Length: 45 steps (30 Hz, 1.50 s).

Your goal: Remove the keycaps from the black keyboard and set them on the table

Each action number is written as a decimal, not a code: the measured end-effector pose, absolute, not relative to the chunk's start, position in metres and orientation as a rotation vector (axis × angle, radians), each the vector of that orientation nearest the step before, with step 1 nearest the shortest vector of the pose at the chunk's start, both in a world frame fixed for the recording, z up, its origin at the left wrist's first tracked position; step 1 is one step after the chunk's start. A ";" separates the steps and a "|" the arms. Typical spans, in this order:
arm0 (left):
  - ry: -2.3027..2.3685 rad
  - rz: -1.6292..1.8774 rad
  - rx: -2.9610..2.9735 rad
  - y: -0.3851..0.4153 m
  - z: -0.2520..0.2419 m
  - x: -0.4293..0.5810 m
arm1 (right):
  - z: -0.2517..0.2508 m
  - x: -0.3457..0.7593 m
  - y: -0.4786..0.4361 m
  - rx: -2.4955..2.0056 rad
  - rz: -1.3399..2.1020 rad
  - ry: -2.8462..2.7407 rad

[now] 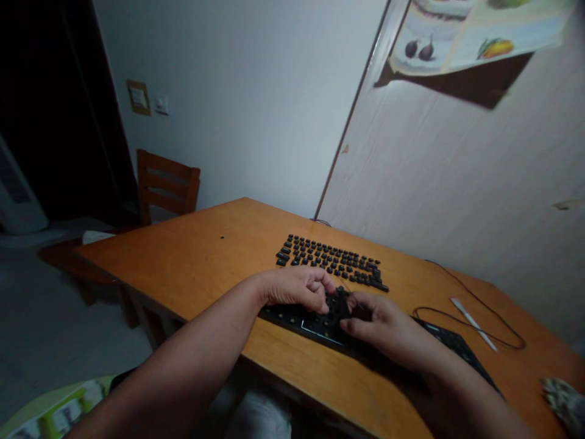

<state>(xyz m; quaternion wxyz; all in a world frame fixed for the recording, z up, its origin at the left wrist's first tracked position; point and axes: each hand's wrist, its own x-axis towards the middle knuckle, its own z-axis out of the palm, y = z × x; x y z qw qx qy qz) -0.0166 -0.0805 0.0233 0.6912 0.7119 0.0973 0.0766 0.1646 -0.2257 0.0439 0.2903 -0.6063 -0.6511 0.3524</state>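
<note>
A black keyboard [292, 321] lies along the near edge of the wooden table, its keycaps off over the part that shows on the left. My left hand [299, 289] rests over it with curled fingers, thumb and forefinger close together at a dark part. Whatever they pinch is too small to name. From the other side my right hand [377, 320] closes its thumb and fingers at the same dark spot, with thin wire-like lines beside them. What it grips cannot be made out. Loose black keycaps [336, 259] lie in rows just beyond both hands.
The wooden table [219, 274] carries a black cable [457, 314] and a white strip [473, 324] on the right. A tiny dark piece [222, 237] lies far left. Patterned cloth [564, 399] sits at the right edge. A wooden chair [167, 186] stands behind.
</note>
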 end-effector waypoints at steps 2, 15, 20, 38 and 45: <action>0.220 0.162 1.592 -0.082 0.024 -0.016 | 0.044 0.169 -0.224 -1.651 0.962 -1.614; 0.234 0.234 1.559 -0.083 0.030 -0.019 | 0.036 0.183 -0.215 -1.667 0.688 -1.658; 0.266 0.418 1.519 -0.082 0.029 -0.017 | 0.033 0.180 -0.214 -1.730 0.459 -1.813; 0.582 0.912 1.488 -0.061 0.025 -0.014 | 0.040 0.181 -0.205 -1.934 0.238 -1.799; 0.782 1.246 1.293 -0.035 0.015 -0.017 | 0.056 0.194 -0.170 -1.980 0.133 -1.920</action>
